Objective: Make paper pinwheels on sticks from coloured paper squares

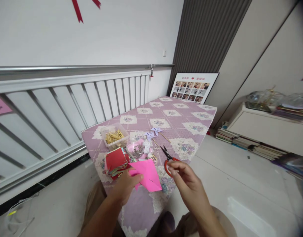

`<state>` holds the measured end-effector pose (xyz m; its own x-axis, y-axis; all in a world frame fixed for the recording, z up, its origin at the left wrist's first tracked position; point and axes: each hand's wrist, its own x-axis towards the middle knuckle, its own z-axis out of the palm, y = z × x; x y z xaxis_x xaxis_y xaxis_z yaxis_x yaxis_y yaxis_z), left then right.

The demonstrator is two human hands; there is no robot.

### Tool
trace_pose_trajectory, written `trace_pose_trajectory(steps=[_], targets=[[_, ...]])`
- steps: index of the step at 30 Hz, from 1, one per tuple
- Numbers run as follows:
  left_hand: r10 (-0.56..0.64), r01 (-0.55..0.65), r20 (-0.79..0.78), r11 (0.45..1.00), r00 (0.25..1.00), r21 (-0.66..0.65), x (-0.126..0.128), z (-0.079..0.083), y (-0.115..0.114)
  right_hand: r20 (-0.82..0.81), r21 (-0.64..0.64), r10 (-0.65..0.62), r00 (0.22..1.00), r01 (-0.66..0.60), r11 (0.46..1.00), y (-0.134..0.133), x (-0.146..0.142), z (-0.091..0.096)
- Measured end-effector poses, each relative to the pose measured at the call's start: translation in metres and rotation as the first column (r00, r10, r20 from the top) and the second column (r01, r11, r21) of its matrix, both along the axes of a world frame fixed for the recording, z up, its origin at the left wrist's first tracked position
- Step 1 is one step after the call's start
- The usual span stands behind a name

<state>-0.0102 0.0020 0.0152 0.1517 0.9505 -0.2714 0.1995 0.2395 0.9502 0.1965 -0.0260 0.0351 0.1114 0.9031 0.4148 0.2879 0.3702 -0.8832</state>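
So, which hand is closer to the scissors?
The right hand: it is at the handle end of the scissors. The left hand is farther away, to their left, holding pink paper.

My left hand (pixel 126 186) grips the pink paper (pixel 150 174). My right hand (pixel 188 177) is positioned at the scissors' (pixel 168 157) red handles, above the floral tablecloth (pixel 172 113).

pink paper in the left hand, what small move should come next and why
Perhaps bring the right hand from the red-handled scissors to the bright pink paper sheet: a slit already shows in it, only the left hand holds it, and two pale purple paper pinwheels nearby suggest folding.
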Motion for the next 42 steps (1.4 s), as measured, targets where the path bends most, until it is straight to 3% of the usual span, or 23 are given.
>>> trace_pose_trajectory(steps=[4, 8, 12, 18, 29, 42], targets=[[-0.149, 0.151, -0.032, 0.984, 0.988, 0.092, -0.005, 0.016, 0.009, 0.204, -0.003, 0.126, 0.971, -0.129, 0.992, -0.001, 0.005, -0.018], [-0.231, 0.231, -0.004, 0.968, 0.973, 0.095, -0.008, 0.022, 0.018, 0.338, -0.033, 0.252, 0.907, -0.256, 0.966, -0.009, -0.001, -0.006], [-0.299, 0.306, -0.085, 0.948, 0.95, 0.082, -0.007, 0.029, 0.024, 0.37, -0.05, 0.283, 0.885, -0.285, 0.957, -0.005, -0.007, 0.007], [-0.286, 0.324, -0.243, 0.937, 0.927, 0.133, -0.004, 0.038, 0.027, 0.298, -0.14, 0.373, 0.878, -0.347, 0.928, 0.001, -0.011, 0.015], [-0.299, 0.351, -0.273, 0.921, 0.915, 0.169, 0.003, 0.042, 0.023, 0.293, -0.156, 0.179, 0.939, -0.138, 0.978, 0.002, -0.025, 0.018], [-0.308, 0.363, -0.278, 0.915, 0.91, 0.177, 0.008, 0.051, 0.018, 0.381, -0.086, 0.081, 0.921, -0.052, 0.995, 0.006, -0.029, 0.015]])
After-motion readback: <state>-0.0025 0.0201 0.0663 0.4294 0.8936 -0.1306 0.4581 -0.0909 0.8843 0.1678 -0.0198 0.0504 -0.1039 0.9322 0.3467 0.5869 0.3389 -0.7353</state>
